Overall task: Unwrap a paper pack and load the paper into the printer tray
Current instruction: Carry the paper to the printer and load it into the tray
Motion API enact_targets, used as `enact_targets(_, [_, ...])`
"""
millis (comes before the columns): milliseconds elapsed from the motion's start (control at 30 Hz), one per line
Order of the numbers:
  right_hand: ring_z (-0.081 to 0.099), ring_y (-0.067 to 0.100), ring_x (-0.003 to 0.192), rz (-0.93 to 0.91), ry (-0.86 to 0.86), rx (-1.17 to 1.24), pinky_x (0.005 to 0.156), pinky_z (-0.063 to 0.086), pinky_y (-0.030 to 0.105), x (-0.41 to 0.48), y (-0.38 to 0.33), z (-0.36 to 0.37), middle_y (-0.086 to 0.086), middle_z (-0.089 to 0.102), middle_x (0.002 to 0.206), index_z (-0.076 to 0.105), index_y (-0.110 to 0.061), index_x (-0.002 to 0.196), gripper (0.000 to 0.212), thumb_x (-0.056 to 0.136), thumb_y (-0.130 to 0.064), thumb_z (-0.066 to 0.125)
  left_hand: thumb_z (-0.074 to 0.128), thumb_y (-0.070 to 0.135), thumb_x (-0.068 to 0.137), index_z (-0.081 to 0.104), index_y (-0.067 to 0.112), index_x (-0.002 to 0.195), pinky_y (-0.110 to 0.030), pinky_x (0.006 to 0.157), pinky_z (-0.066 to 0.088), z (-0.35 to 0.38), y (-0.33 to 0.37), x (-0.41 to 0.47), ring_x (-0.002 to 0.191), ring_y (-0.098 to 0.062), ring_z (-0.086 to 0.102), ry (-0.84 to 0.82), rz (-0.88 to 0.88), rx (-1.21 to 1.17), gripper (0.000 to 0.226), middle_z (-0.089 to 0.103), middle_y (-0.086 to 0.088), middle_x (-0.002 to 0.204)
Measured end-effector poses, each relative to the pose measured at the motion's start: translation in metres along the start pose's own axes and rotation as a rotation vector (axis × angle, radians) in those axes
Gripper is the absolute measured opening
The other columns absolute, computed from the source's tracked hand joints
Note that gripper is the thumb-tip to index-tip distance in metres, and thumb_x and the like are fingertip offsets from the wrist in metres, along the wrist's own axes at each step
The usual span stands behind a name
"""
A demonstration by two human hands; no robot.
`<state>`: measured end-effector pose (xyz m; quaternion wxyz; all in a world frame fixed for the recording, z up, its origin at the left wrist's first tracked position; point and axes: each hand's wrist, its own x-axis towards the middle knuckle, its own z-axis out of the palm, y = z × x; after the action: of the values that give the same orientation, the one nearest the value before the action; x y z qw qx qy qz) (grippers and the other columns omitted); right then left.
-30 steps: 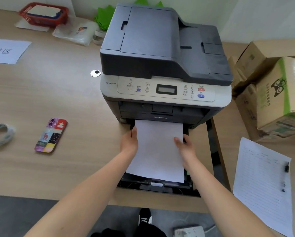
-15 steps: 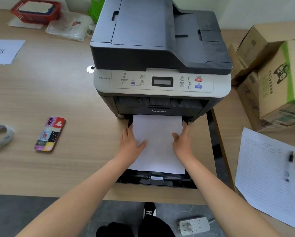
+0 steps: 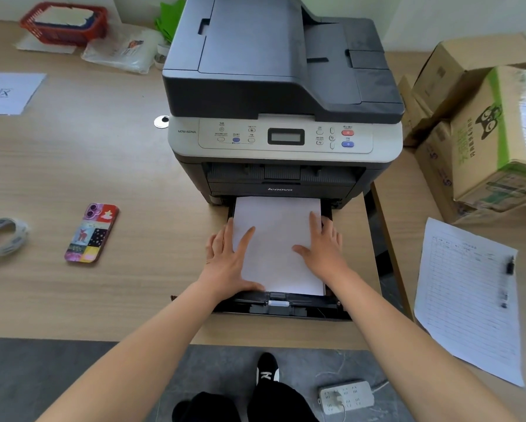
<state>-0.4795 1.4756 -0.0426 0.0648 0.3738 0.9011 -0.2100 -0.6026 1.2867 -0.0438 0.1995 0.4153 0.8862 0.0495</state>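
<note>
While the paper lies in the pulled-out tray, left hand and right hand press flat, fingers spread, on its side edges, its far end hidden inside the printer.

Bright even daylight, soft shadows (edges warped).

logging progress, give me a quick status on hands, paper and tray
Left hand and right hand open, flat on paper stack. Stack lies in pulled-out tray. Tray not yet pushed in. Nothing in the way.
</note>
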Motion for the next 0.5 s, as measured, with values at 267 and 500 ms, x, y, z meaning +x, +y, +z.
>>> enact_targets(267, [-0.018, 0.030, 0.149, -0.061, -0.100, -0.124, 0.120, -0.006, 0.049, -0.031, 0.018, 0.007, 0.011, -0.019, 0.162, -0.006, -0.029, 0.155, 0.127, 0.061, -0.080, 0.062, 0.068, 0.083, 0.045, -0.016, 0.028, 0.153, -0.049, 0.119, 0.016, 0.003, 0.000, -0.005, 0.148, -0.042, 0.004, -0.019, -0.179, -0.094, 0.147, -0.010, -0.026, 0.159])
enact_targets(500, [-0.010, 0.019, 0.151, -0.220, -0.156, -0.223, 0.123, 0.008, 0.045, -0.028, 0.045, -0.012, -0.003, 0.005, 0.164, 0.007, -0.037, 0.154, 0.119, 0.059, -0.072, 0.070, 0.056, 0.031, 0.095, 0.020, 0.018, 0.150, -0.043, 0.102, 0.040, 0.001, -0.007, -0.001, 0.129, -0.033, 0.043, 0.184, -0.291, -0.533, 0.067, 0.046, -0.011, 0.143])
